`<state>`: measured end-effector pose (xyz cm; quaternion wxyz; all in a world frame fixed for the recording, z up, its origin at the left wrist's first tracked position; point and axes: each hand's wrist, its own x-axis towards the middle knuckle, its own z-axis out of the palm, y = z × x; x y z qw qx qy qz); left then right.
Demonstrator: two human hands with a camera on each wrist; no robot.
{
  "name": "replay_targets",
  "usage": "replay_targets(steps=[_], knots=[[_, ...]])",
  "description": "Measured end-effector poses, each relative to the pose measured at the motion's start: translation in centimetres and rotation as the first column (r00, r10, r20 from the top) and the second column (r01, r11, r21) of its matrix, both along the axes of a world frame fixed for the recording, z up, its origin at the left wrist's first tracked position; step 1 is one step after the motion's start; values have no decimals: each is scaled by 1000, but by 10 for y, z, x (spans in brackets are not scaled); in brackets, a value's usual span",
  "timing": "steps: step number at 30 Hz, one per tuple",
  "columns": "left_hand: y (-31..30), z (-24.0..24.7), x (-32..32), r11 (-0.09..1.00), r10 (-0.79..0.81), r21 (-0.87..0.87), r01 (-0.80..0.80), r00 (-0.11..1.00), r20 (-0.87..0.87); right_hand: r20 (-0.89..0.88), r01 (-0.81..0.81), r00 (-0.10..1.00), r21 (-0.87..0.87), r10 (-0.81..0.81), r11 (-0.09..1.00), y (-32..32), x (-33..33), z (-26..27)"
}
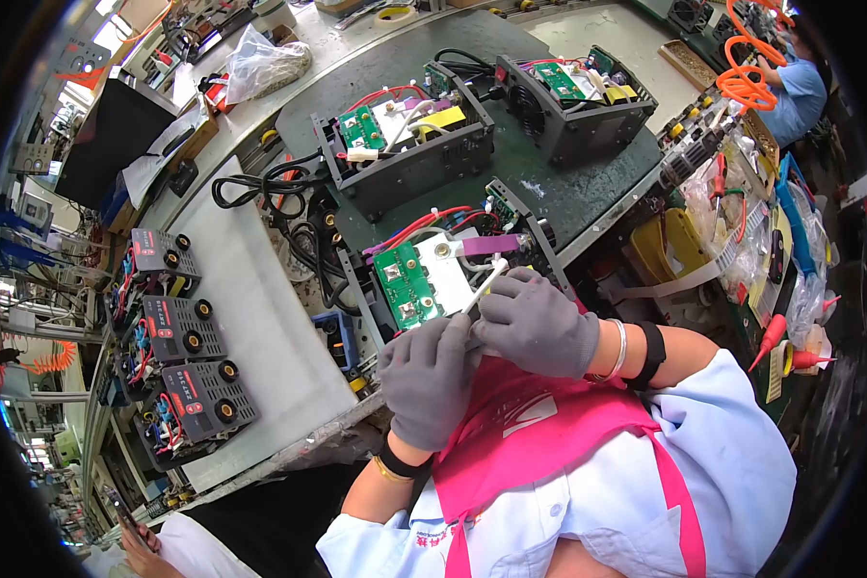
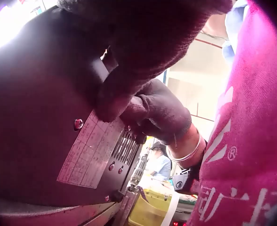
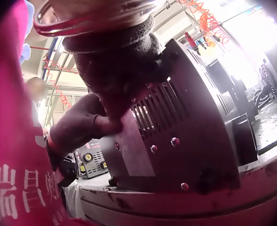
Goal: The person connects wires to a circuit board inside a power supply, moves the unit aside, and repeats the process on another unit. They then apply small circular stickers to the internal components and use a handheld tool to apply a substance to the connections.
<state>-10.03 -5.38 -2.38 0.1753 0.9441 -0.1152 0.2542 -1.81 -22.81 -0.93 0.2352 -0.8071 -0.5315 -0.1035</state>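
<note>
An open-topped welding machine (image 1: 467,275) stands at the bench's near edge, showing a green circuit board (image 1: 405,286), a white plate (image 1: 440,274) and a purple strip (image 1: 489,245). Both hands wear grey gloves and meet over its near side. My right hand (image 1: 538,323) pinches a white cable (image 1: 487,286) that slants down across the opening. At the cable's lower end, the left hand (image 1: 424,376) holds it with curled fingertips close against the right thumb. Below the fingers, the left wrist view shows the machine's dark side panel with a printed label (image 2: 89,153).
Two similar open machines (image 1: 409,159) (image 1: 588,111) stand farther back on the dark green bench. Black power cords (image 1: 279,183) lie to the left. Several finished-looking units (image 1: 197,395) line the left conveyor. A yellow bin (image 1: 667,246) and bagged parts sit at right.
</note>
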Motion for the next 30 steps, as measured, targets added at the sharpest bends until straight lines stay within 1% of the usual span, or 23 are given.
replay_targets(steps=[1,2,4,5,7,8,11,12,15,16,19,20,23,24,27,28,30], knots=[[0,1,-1,1000,16,2,-16,1000,11,-24,-5,1000,-1,5,1000,0,1,3],[-1,4,-4,997,49,56,-50,999,18,-50,-11,999,0,11,1000,0,1,3],[-3,8,-11,979,114,168,-120,993,41,-38,-19,999,11,19,1000,-3,1,1],[-4,7,-13,972,131,192,-139,990,50,-26,-24,999,18,25,1000,-3,3,-1],[-6,3,-20,956,164,237,-172,985,51,-13,53,999,69,-52,996,-4,0,-2],[-2,1,-16,958,144,247,-143,989,16,-20,91,996,88,-89,992,-5,-4,-3],[5,3,-10,981,55,186,-47,998,-36,26,130,990,159,-136,979,-8,-6,-3],[6,3,-9,980,47,194,-39,998,-36,25,128,991,163,-133,978,-10,-7,-5],[7,5,-7,986,38,165,-28,998,-59,-6,80,997,100,-80,992,-13,-7,-10],[8,3,-5,986,39,164,-32,999,-37,-23,73,997,137,-70,988,-11,-5,-9],[2,13,-2,990,64,133,-45,988,-140,23,15,1000,124,-18,992,-11,-1,-7],[2,14,-2,987,59,159,-35,988,-145,53,10,998,136,-17,991,-11,-1,-5],[-9,28,6,973,37,229,-16,996,-84,71,-17,997,135,8,991,-13,1,-7],[-13,31,8,989,1,147,28,981,-195,61,-13,998,169,3,986,-13,0,-6],[-17,24,17,996,-82,19,91,957,-279,47,33,998,177,-41,984,-15,-5,-13],[-17,26,19,993,-111,11,119,951,-290,58,51,996,197,-64,979,-18,-6,-10],[-15,26,26,988,-140,-118,103,921,-364,82,173,977,228,-196,958,-22,-4,-6]])
